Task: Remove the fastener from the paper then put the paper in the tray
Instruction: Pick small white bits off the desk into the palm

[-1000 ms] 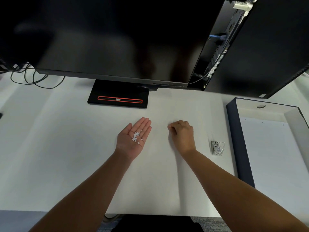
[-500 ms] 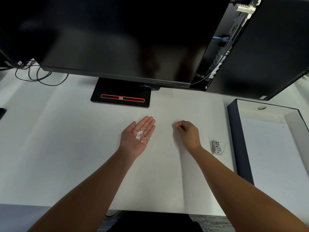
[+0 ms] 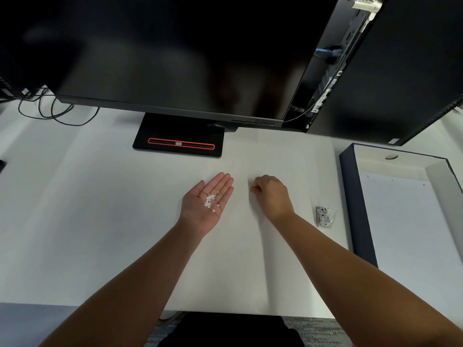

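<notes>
Fingers of the left hand stay spread, cupping white bits — right hand, still curled, pinches the desk; clean-up, paper seemingly already trayed.

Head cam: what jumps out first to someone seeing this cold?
The left hand, open palm-up at the centre of the desk, with a small pile of white bits on the palm. Just to its right, the right hand is curled knuckles-up, fingertips pinched down at the white paper. Further right, a clear binder clip lies loose on the desk beside a dark-walled tray with a white sheet already in it.
</notes>
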The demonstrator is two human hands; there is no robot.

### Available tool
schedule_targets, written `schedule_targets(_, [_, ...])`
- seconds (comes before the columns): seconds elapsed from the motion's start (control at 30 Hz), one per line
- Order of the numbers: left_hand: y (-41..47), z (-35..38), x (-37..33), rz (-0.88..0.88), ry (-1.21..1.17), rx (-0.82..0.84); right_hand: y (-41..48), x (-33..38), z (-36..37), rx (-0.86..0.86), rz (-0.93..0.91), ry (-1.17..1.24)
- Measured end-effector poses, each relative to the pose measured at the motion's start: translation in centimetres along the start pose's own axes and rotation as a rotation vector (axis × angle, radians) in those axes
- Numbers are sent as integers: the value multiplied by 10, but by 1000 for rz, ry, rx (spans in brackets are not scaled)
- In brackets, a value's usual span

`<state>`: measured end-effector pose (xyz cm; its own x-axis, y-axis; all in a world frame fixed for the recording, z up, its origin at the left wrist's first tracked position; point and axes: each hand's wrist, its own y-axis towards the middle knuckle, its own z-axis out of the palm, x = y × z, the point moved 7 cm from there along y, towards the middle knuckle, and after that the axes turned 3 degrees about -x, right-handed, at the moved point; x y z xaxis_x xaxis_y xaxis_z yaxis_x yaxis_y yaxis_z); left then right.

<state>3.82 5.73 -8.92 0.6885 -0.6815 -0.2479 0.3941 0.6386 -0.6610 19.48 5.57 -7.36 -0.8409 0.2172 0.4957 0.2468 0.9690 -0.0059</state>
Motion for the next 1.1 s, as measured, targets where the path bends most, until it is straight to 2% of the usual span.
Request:
schedule_targets(0.2, [1, 0, 1, 2, -1, -15, -7, 7, 3, -75, -86, -73])
schedule_targets(0.4, [2, -2, 4, -6, 21, -19, -11, 1, -4, 26, 53, 189])
schedule_targets(0.53, [3, -2, 9, -14, 59, -30, -26, 39, -22, 13, -54, 354])
schedule_targets(0.73, [0, 4, 18, -38, 114, -60, -29, 68, -18, 56, -176, 290])
schedule_targets(0.97, [-1, 3, 19, -23, 117, -72, -25, 57, -21, 34, -45, 338])
schedule_targets(1.1, [-1, 1, 15, -19, 69, -53, -25, 43, -34, -59, 1, 453])
